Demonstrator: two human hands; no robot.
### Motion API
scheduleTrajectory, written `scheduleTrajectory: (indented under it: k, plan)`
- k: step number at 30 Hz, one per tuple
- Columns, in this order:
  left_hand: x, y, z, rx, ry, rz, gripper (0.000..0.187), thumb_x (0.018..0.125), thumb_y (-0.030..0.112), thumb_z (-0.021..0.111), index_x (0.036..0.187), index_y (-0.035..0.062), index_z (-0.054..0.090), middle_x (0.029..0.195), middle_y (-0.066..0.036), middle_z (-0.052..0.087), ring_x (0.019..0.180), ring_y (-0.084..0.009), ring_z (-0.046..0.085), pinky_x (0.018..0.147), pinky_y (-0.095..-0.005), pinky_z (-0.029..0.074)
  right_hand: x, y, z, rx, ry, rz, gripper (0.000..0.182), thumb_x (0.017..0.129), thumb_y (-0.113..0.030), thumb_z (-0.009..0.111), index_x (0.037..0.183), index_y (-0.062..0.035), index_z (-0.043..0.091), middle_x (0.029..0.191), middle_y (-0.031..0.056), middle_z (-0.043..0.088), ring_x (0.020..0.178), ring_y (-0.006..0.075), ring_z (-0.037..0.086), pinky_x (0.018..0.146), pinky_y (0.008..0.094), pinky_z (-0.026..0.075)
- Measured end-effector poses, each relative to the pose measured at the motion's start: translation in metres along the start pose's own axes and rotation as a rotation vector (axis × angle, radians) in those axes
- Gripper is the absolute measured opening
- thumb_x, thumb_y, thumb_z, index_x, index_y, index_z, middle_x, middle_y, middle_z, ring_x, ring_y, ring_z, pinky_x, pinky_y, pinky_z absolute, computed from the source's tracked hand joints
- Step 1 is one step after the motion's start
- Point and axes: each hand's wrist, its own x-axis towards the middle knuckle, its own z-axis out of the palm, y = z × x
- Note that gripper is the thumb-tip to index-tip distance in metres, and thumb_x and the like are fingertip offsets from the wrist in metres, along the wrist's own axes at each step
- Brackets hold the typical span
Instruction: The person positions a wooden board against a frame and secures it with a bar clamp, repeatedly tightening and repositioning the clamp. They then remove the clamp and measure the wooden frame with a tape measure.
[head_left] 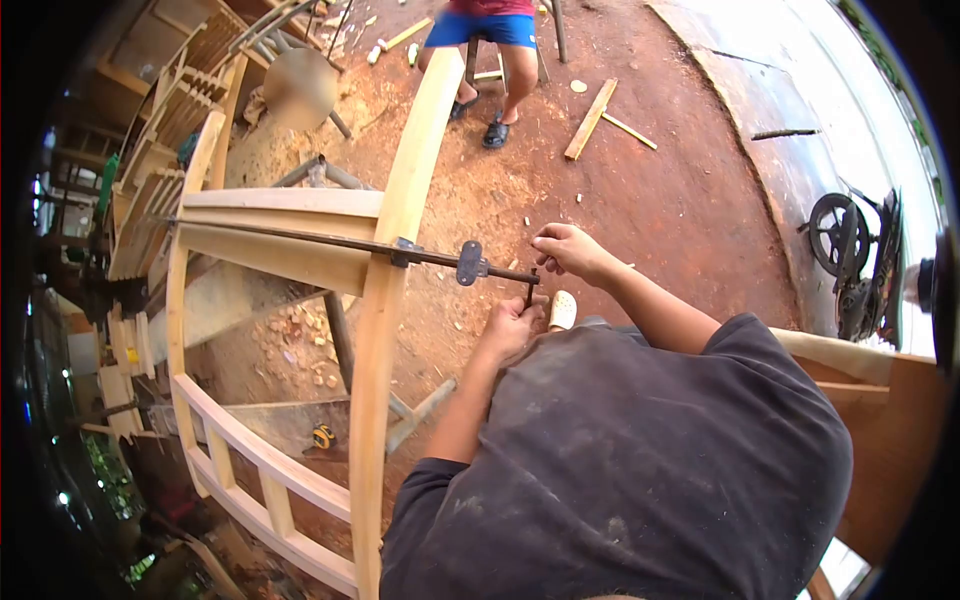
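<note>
A long bar clamp (330,240) lies across a pale wooden frame (372,400). Its dark metal jaw plate (470,263) stands apart from the near post, and a smaller bracket (402,251) sits against that post. At the clamp's near end is a crosswise turning handle (532,290). My left hand (512,328) is closed round the lower end of this handle. Just above its upper end is my right hand (568,250), fingers loosely curled and apart, with nothing visible in them. Part of the right palm is turned from view.
Several wooden pieces are stacked at the left (150,220). A tape measure (323,436) lies beneath the frame. Another person in blue shorts (510,32) is beyond it. Offcuts (592,118) lie on the dirt floor; a wheeled machine (845,250) stands at right.
</note>
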Motion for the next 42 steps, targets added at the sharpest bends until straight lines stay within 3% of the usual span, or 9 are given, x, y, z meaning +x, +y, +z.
scheduleTrajectory:
  k: [4, 7, 11, 17, 19, 25, 27, 32, 42]
  plan:
    - [0.001, 0.002, -0.006, 0.127, -0.011, 0.021, 0.021, 0.091, 0.015, 0.063, 0.103, 0.0001, 0.071, 0.085, -0.003, 0.071, 0.077, -0.0100, 0.064, 0.074, -0.0268, 0.052, -0.022, 0.009, 0.005, 0.087, 0.057, -0.047, 0.027, 0.093, -0.027, 0.059, 0.101, -0.0017, 0.063, 0.081, 0.0048, 0.064, 0.065, 0.0125, 0.059, 0.057, 0.0285, 0.048]
    - [0.012, -0.008, -0.003, -0.186, -0.056, 0.063, 0.034, 0.097, 0.030, 0.058, 0.083, 0.0013, 0.069, 0.074, -0.006, 0.068, 0.066, -0.0098, 0.062, 0.064, -0.0254, 0.050, -0.042, -0.008, 0.012, -0.058, 0.091, -0.004, 0.027, 0.092, -0.028, 0.060, 0.099, -0.0026, 0.064, 0.080, 0.0040, 0.063, 0.065, 0.0117, 0.059, 0.057, 0.0279, 0.048]
    - [0.033, -0.033, 0.002, -0.413, -0.145, 0.091, 0.048, 0.100, 0.041, 0.049, 0.068, 0.0068, 0.061, 0.058, -0.002, 0.057, 0.048, -0.0096, 0.050, 0.046, -0.0247, 0.037, -0.021, -0.005, 0.019, -0.351, 0.146, -0.222, 0.043, 0.086, -0.033, 0.063, 0.108, 0.0047, 0.064, 0.098, 0.0191, 0.069, 0.094, 0.0258, 0.065, 0.083, 0.0376, 0.051]
    - [0.015, -0.023, -0.003, -0.754, -0.220, -0.015, 0.050, 0.098, 0.047, 0.048, 0.067, 0.0094, 0.059, 0.053, -0.002, 0.051, 0.042, -0.0088, 0.043, 0.040, -0.0242, 0.032, 0.003, -0.036, 0.062, -1.032, -0.195, -0.199, 0.035, 0.080, -0.025, 0.062, 0.108, -0.0035, 0.064, 0.097, 0.0238, 0.067, 0.094, 0.0398, 0.065, 0.081, 0.0447, 0.051]
    - [0.030, -0.044, -0.008, -0.679, -0.337, -0.052, 0.053, 0.098, 0.051, 0.042, 0.074, 0.0073, 0.060, 0.056, -0.004, 0.055, 0.043, -0.0106, 0.045, 0.040, -0.0243, 0.032, 0.012, -0.023, 0.071, -1.059, -0.125, -0.232, 0.030, 0.078, -0.021, 0.059, 0.102, -0.0046, 0.067, 0.093, 0.0216, 0.069, 0.091, 0.0392, 0.066, 0.079, 0.0461, 0.052]
    - [0.019, -0.032, 0.000, -0.440, -0.189, 0.130, 0.058, 0.101, 0.050, 0.034, 0.076, 0.0054, 0.062, 0.063, -0.009, 0.062, 0.060, -0.0188, 0.058, 0.061, -0.0319, 0.045, 0.013, -0.037, 0.078, -1.143, -0.174, -0.095, 0.032, 0.078, -0.021, 0.055, 0.095, 0.0008, 0.070, 0.097, 0.0232, 0.069, 0.095, 0.0354, 0.068, 0.079, 0.0439, 0.054]
    - [0.013, -0.023, 0.001, -0.565, -0.203, -0.007, 0.059, 0.100, 0.053, 0.036, 0.077, 0.0056, 0.062, 0.064, -0.010, 0.063, 0.058, -0.0181, 0.057, 0.057, -0.0300, 0.043, 0.017, -0.035, 0.079, -1.087, -0.174, -0.068, 0.032, 0.077, -0.020, 0.054, 0.095, 0.0020, 0.070, 0.097, 0.0236, 0.069, 0.095, 0.0359, 0.068, 0.079, 0.0444, 0.054]
    - [0.012, -0.031, 0.016, -0.505, 0.048, 0.018, 0.058, 0.098, 0.052, 0.047, 0.057, 0.0120, 0.048, 0.052, 0.005, 0.036, 0.046, -0.0059, 0.032, 0.046, -0.0260, 0.024, 0.023, -0.032, 0.076, -1.039, -0.213, -0.122, 0.032, 0.077, -0.018, 0.053, 0.094, 0.0035, 0.069, 0.097, 0.0241, 0.069, 0.093, 0.0360, 0.068, 0.079, 0.0451, 0.054]
    - [0.014, -0.037, 0.014, -0.634, -0.038, 0.015, 0.053, 0.098, 0.048, 0.050, 0.057, 0.0152, 0.040, 0.053, 0.005, 0.033, 0.045, -0.0074, 0.026, 0.044, -0.0261, 0.020, 0.022, -0.036, 0.076, -1.087, -0.273, -0.071, 0.029, 0.075, -0.016, 0.058, 0.095, 0.0011, 0.070, 0.097, 0.0225, 0.069, 0.094, 0.0353, 0.068, 0.078, 0.0438, 0.055]
